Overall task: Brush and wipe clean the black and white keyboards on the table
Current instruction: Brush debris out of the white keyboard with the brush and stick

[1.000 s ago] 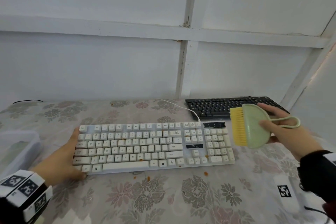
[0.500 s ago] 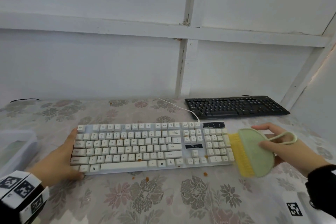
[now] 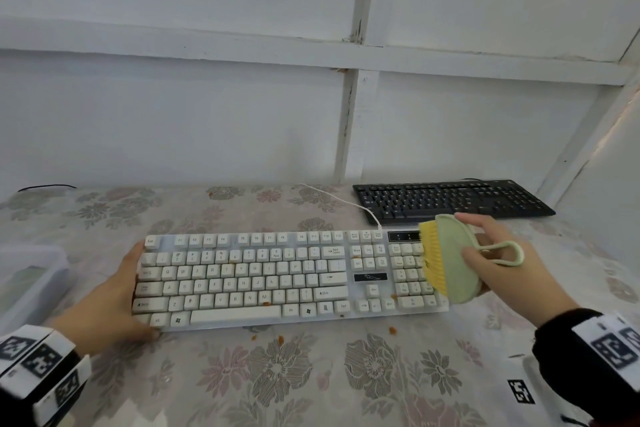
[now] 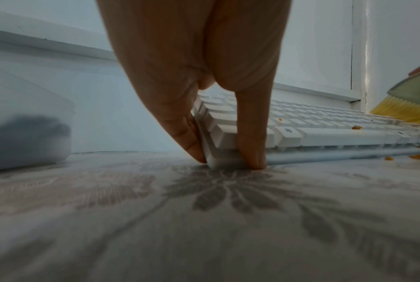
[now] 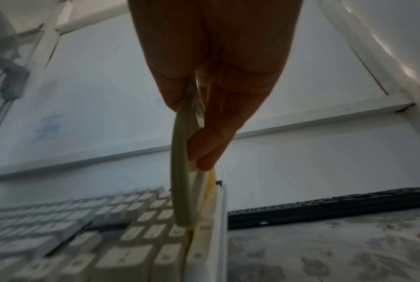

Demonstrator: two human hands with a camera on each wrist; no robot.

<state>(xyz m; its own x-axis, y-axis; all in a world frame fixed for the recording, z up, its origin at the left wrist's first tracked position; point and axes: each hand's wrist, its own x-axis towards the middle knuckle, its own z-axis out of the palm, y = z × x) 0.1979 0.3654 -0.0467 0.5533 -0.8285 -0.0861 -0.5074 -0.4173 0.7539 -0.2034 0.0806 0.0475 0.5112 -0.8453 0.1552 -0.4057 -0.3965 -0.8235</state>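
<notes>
The white keyboard (image 3: pixel 263 277) lies across the middle of the flowered tablecloth (image 3: pixel 277 374), with orange crumbs (image 3: pixel 266 304) on its keys and more in front of it. My left hand (image 3: pixel 114 295) holds its left end, thumb and finger pinching the near corner (image 4: pixel 216 152). In my right hand (image 3: pixel 502 263) I grip a green brush (image 3: pixel 450 260), and its yellow bristles (image 3: pixel 431 260) touch the number pad at the keyboard's right end. The black keyboard (image 3: pixel 450 201) sits behind, at the back right by the wall. In the right wrist view the brush (image 5: pixel 179 171) stands edge-on over the white keys (image 5: pixel 131 238).
A translucent plastic box (image 3: pixel 27 281) stands at the left edge of the table. The white keyboard's cable (image 3: pixel 339 199) runs toward the back wall. A white object with a black marker (image 3: pixel 521 392) lies at the front right. White walls close off the back and right.
My right hand swept the brush down past the keyboard's front right corner, then brought it back up onto the number pad. My left hand stayed on the left end.
</notes>
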